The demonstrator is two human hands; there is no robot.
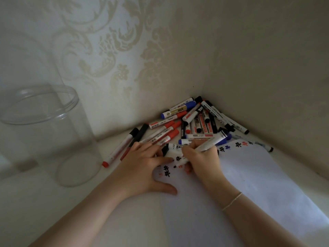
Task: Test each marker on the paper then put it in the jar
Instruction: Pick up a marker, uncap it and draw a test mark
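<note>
Head view: testing step in progress. Right hand (201,158) pinches a marker (207,144) in writing grip at frame center, tip hidden behind fingers, over the paper (258,175). Left hand (142,168) spread flat, pressing paper's left edge.

Paper already has black, blue, red test marks along its upper edge. Marker pile (192,120) sits in the corner, upper center-right. Clear jar (44,132), left of frame, looks empty.

Next, prob: lift marker, carry left across to jar mouth, drop in; cap state unclear.

Text: "MARKER" partly legible on a barrel near fingers; other labels too small.
</note>
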